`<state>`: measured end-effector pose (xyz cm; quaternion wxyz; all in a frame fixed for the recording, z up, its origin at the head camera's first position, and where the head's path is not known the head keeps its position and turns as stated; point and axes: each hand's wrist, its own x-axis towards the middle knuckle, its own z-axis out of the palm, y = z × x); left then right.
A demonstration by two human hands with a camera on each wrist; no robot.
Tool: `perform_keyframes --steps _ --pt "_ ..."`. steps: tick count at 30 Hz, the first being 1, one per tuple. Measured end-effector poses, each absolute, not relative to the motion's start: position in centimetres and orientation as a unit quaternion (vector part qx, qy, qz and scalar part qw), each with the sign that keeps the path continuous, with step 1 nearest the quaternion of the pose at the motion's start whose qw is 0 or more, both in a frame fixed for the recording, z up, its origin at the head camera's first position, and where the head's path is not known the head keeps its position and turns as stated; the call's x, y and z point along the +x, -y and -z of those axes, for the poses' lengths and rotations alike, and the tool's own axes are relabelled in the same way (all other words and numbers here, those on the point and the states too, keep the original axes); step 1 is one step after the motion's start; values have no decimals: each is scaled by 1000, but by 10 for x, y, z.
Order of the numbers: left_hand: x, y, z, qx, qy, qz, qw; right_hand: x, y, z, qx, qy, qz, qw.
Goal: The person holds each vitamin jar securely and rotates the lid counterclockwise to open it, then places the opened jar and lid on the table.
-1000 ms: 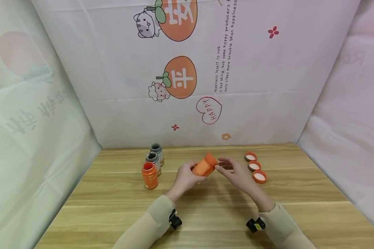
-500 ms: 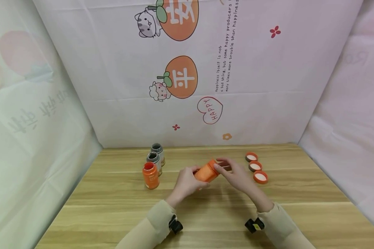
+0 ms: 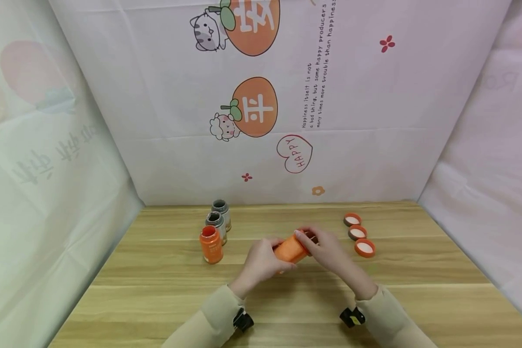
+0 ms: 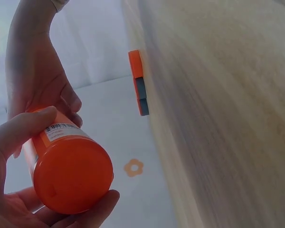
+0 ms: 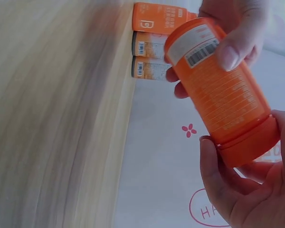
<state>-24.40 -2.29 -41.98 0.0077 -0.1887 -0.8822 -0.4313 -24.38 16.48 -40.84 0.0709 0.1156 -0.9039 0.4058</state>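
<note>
An orange plastic bottle [image 3: 290,249] is tilted in the air over the middle of the table, its capped end toward the right. My left hand [image 3: 261,261] grips the body near the base, with the thumb across the barcode label in the right wrist view. The fingers and thumb of my right hand [image 3: 327,250] curl round the orange cap [image 5: 251,145] at the other end. In the left wrist view the round bottle base [image 4: 73,175] faces the camera, and the cap is hidden there behind the body.
At the left of the wooden table [image 3: 156,299] stand an uncapped orange bottle [image 3: 211,247] and two uncapped grey bottles [image 3: 216,224] in a row. Three caps [image 3: 365,248] lie in a row at the right, white insides up. A printed cloth [image 3: 352,159] hangs behind.
The bottle has moved slightly right and down, tilting flatter. My right hand has closed from fingertips beside the cap to a grip round it. The standing bottles and loose caps stay put.
</note>
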Motion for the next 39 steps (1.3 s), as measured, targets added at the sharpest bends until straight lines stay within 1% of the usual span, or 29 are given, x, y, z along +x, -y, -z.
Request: perform_keyframes --steps 5,9,16,22,29,34,39 --pt "-239 24 416 -198 882 428 7 -241 -163 409 117 903 -409 52" --pt "-236 24 416 -214 881 422 21 -240 -164 408 123 901 -413 39" --pt "-232 24 420 -222 886 405 42 -238 -166 413 150 901 -404 48" --pt "-230 23 422 -227 885 404 54 -234 -166 412 159 902 -389 96" --pt "-229 21 423 -229 885 401 63 -232 -168 415 193 904 -350 151" --pt "-227 22 423 -230 884 402 65 -231 -170 418 226 894 -345 176" --pt "-227 22 425 -229 880 413 50 -231 -172 421 246 887 -345 185"
